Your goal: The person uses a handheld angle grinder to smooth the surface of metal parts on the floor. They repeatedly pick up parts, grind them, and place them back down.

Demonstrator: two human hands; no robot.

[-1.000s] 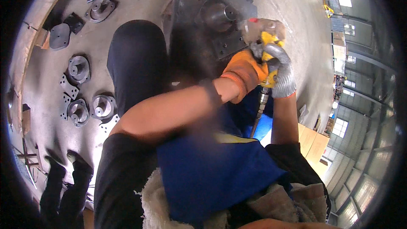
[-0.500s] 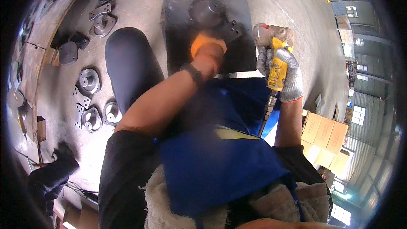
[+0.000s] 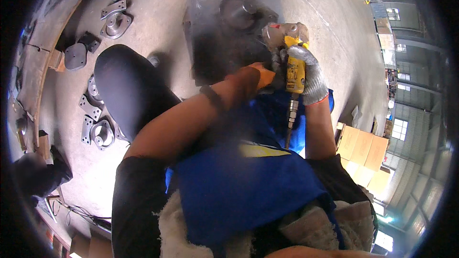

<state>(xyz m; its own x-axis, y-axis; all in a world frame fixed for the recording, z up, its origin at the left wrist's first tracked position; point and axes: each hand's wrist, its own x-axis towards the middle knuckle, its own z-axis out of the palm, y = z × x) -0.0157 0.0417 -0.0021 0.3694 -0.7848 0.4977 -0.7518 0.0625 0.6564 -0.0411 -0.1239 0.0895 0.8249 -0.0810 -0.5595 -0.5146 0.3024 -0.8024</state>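
Note:
My right hand (image 3: 311, 74), in a grey-white knit glove, is wrapped round the yellow body of an air grinder (image 3: 296, 74). A metal hose fitting (image 3: 291, 110) hangs from its lower end. The worn head is raised beside the black work block (image 3: 215, 62). My left hand (image 3: 253, 76), with orange on the glove, has come close to the grinder's lower body; its fingers are blurred and partly hidden, and contact cannot be told. On the block lies a dark round flange part (image 3: 236, 12) with a raised hub. A holed bracket next to it is mostly covered by the grinder head.
More flanged hubs (image 3: 102, 134) and holed brackets (image 3: 90, 107) lie on the floor at left. A wooden edge (image 3: 45, 74) runs along the far left. Cardboard boxes (image 3: 366, 148) are stacked at right. My bent knee (image 3: 124, 76) stands left of the block.
My left hand has moved off the parts on the block, toward me and right to the grinder. The grinder in my right hand has shifted left, over the block's right edge. My left knee has swung outward.

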